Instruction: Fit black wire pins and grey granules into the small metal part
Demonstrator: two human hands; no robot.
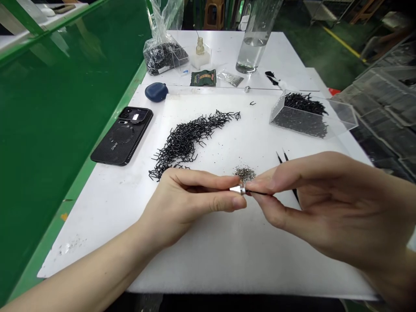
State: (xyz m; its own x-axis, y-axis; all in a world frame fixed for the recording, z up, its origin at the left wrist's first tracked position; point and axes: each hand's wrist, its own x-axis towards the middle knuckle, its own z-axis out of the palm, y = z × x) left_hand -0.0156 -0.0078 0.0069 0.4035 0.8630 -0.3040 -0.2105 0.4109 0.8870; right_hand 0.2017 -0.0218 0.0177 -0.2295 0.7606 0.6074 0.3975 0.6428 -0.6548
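Observation:
My left hand (191, 201) is closed, with thumb and forefinger pinching a small silver metal fitting (237, 189). My right hand (312, 208) pinches a thin black piece (255, 192), whose end meets the fitting. Whether it goes inside the fitting cannot be made out. Just beyond the fingertips lies a small heap of tiny metal parts (245, 173). Black tweezers (280, 158) lie partly hidden behind my right hand, points facing away. A long curved pile of thin, bent black pieces (185, 141) spreads over the white mat (256, 138) beyond my left hand.
At the left lie a black phone (123, 136) and a dark blue case (156, 92). A clear tray (341, 117) of black pieces stands right. Farther back are a filled plastic bag (165, 56), a small bottle (199, 46), a green packet (203, 78) and a tall liquid container (253, 50).

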